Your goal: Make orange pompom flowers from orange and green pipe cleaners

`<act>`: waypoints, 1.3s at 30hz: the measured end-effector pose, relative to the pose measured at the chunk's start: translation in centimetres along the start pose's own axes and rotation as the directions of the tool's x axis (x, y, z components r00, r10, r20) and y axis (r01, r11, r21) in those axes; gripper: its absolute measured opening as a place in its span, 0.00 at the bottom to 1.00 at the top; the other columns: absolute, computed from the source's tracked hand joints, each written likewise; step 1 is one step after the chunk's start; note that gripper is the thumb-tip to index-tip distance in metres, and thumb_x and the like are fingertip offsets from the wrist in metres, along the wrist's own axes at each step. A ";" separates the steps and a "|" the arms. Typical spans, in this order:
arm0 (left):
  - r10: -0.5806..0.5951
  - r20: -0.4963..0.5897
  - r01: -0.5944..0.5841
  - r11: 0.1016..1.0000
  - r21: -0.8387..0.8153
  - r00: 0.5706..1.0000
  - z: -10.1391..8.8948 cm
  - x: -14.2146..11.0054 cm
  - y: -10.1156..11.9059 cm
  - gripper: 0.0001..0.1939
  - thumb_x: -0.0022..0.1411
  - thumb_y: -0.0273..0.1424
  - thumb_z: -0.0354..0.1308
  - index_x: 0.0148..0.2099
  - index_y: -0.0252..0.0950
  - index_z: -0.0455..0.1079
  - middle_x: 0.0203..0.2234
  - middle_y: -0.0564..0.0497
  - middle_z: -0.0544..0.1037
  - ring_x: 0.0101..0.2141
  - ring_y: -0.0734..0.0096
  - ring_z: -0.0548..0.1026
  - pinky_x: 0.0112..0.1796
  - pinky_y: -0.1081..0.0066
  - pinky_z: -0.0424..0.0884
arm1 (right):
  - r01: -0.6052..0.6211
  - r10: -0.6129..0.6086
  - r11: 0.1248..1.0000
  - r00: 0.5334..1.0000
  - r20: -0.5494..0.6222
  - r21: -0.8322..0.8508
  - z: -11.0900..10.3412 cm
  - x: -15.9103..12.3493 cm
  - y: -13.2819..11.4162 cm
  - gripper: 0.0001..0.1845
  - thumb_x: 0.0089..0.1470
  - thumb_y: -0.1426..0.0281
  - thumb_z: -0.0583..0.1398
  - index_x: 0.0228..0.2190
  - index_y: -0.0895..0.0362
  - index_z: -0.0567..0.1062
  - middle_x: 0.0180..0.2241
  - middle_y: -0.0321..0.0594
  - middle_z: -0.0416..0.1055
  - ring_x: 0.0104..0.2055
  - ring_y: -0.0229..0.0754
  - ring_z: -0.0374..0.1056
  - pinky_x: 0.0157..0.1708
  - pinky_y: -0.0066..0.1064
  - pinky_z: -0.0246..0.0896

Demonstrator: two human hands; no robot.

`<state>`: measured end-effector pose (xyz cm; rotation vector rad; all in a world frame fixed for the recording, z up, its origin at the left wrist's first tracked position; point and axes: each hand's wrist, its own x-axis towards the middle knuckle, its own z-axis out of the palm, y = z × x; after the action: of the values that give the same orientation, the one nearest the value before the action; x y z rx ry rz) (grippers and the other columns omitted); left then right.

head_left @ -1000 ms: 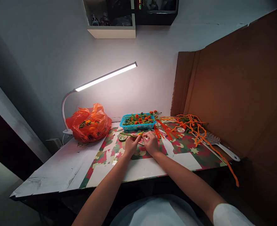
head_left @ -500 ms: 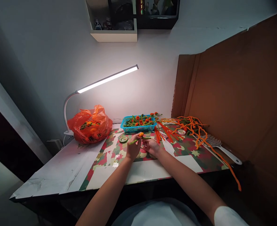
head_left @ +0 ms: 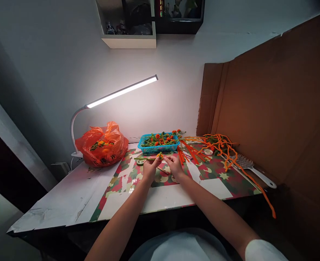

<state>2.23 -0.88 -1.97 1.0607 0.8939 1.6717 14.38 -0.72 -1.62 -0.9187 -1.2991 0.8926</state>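
An orange craft flower point(head_left: 160, 156) with a green stem point(head_left: 142, 158) is held above the middle of the table, its stem pointing left. My left hand point(head_left: 149, 169) is closed around it just below the flower head. From the right, my right hand point(head_left: 174, 167) pinches at the edge of the flower head; its fingertips are too small to make out fully. Behind the stem lies a roll of green tape point(head_left: 140, 162), partly hidden. A thin pinkish stick point(head_left: 163, 170) rests on the table between my hands.
A blue basket point(head_left: 160, 149) of orange flowers stands behind my hands. Orange pipe cleaners point(head_left: 194, 150) and tangled orange strands point(head_left: 220, 145) lie right, by a wire brush point(head_left: 255, 172). On the left are a red plastic bag point(head_left: 105, 148) and a lamp point(head_left: 122, 91). Cardboard point(head_left: 266, 98) walls the right side.
The flower has been turned: its stem now points left instead of crossing my hands. My right fingers have shifted from the stem to the flower head. The view has moved slightly.
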 end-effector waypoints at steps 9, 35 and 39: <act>-0.028 0.020 0.029 0.999 -0.035 0.999 0.2 -0.2 0.0 0.19 0.37 0.40 0.71 0.28 0.31 0.75 0.23 0.47 0.79 0.30 0.62 0.78 0.38 0.63 0.73 | 0.341 -0.382 0.812 0.924 0.010 -0.474 0.2 -0.8 -0.3 0.05 0.51 0.70 0.60 0.30 0.55 0.78 0.28 0.38 0.70 0.32 0.40 0.66 0.33 0.31 0.56; 0.033 -0.020 -0.031 0.998 0.062 0.999 0.1 -0.1 -0.6 0.18 0.39 0.41 0.70 0.26 0.31 0.75 0.23 0.47 0.79 0.28 0.64 0.77 0.34 0.66 0.72 | 0.302 -0.359 0.801 0.933 -0.010 -0.518 0.7 -1.0 0.0 0.07 0.51 0.69 0.60 0.24 0.55 0.76 0.25 0.35 0.71 0.27 0.37 0.64 0.35 0.32 0.51; 0.008 -0.067 -0.006 0.999 0.035 0.998 0.0 0.2 -0.7 0.19 0.38 0.42 0.70 0.27 0.31 0.75 0.24 0.47 0.79 0.28 0.64 0.77 0.35 0.66 0.72 | 0.251 -0.319 0.865 0.944 -0.090 -0.435 0.8 -1.1 0.2 0.07 0.49 0.65 0.60 0.25 0.56 0.74 0.27 0.37 0.70 0.26 0.38 0.62 0.30 0.30 0.53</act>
<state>2.42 -0.49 -2.58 1.0373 0.9673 1.7113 13.47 -1.61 -2.17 -1.0670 -1.4680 0.3002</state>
